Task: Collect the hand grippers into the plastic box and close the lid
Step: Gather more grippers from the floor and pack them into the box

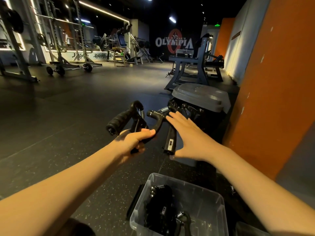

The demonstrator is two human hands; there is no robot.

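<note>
Head view: left hand (136,140) has its fingers curled round the handles of two hand grippers (121,120) held up over the floor (68,116). The right hand (190,138) lies with fingers straight and together against one free handle, thumb under its end. The plastic box (219,201) sits open on the floor below, more grippers already inside, and a grey lid (199,97), possibly the box's, lies further back. Likely risk: with two sprung tools bunched in one grip and the right hand only touching, one could twist loose, miss the box, or land proud and block the lid.
</note>
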